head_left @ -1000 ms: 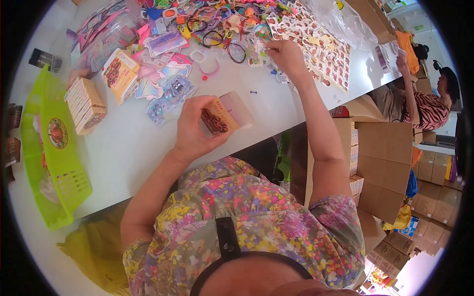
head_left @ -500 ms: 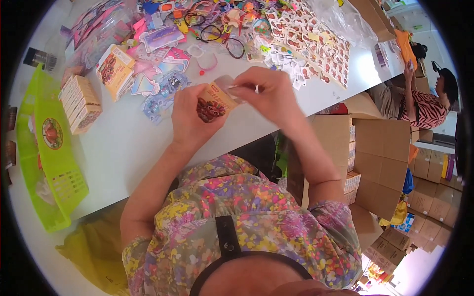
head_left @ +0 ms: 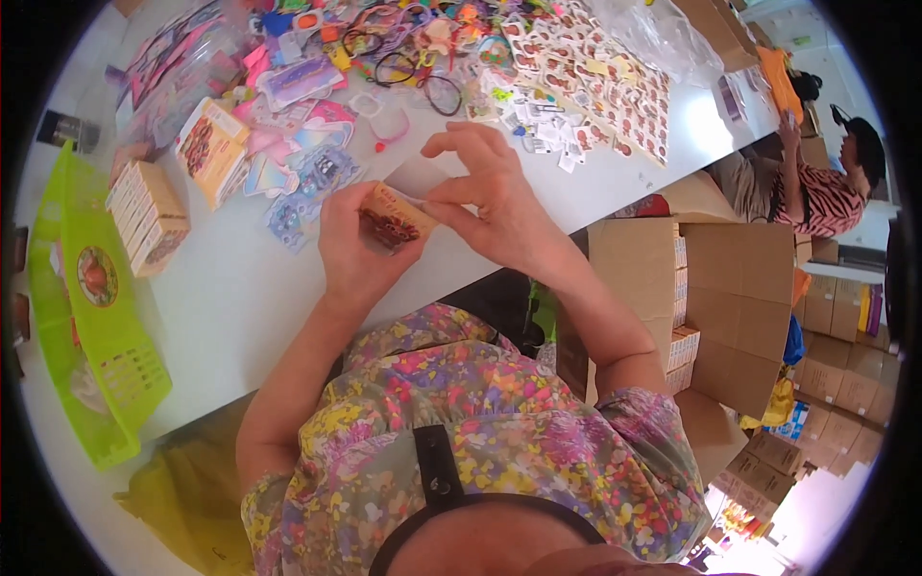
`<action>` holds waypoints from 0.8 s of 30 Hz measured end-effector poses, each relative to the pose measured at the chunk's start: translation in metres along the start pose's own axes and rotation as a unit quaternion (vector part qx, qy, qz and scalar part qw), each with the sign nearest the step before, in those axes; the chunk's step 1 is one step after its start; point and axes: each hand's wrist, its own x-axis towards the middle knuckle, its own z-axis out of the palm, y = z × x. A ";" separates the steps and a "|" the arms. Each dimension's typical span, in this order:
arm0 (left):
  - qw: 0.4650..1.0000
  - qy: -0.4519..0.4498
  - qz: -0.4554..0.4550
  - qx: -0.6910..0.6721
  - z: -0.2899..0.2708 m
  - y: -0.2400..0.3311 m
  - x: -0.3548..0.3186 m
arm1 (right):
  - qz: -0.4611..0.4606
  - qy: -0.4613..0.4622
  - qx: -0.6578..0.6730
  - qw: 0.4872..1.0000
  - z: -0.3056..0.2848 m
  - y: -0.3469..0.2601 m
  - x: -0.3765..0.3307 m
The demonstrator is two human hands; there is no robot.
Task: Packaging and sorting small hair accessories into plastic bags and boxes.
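My left hand (head_left: 349,240) is wrapped round a small orange cardboard box (head_left: 396,219) with a reddish-brown printed picture, held tilted above the table. At its upper end a pale flap (head_left: 420,180) stands up. My right hand (head_left: 485,197) meets the box at this end, thumb and forefinger pinched at the edge by the flap, its other fingers raised and apart. Whatever lies inside the box is hidden. Beyond my left hand are purple-blue monster cutouts (head_left: 315,187) on the white table (head_left: 230,317).
To the left stand a row of small boxes (head_left: 149,219), a leaning stack of orange cartons (head_left: 213,152) and a green plastic basket (head_left: 101,336). Colourful trinkets (head_left: 423,43) and sticker sheets (head_left: 595,77) cover the far side. At right are an open carton (head_left: 735,288) and another person (head_left: 816,197).
The box has come slightly lower and left, tilting so its printed face turns downward. My right hand has shifted left and lower, its outer fingers now lifted and spread.
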 end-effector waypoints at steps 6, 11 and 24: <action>0.998 -0.049 -0.015 -0.040 -0.001 -0.004 -0.008 | 0.090 0.026 0.224 0.970 -0.023 0.036 -0.002; 0.998 -0.054 -0.007 -0.041 0.004 -0.006 -0.009 | 0.234 0.165 -0.114 0.951 -0.060 0.158 0.003; 0.996 -0.059 -0.042 -0.053 0.002 -0.006 -0.008 | 0.323 0.119 0.089 0.935 -0.062 0.228 0.007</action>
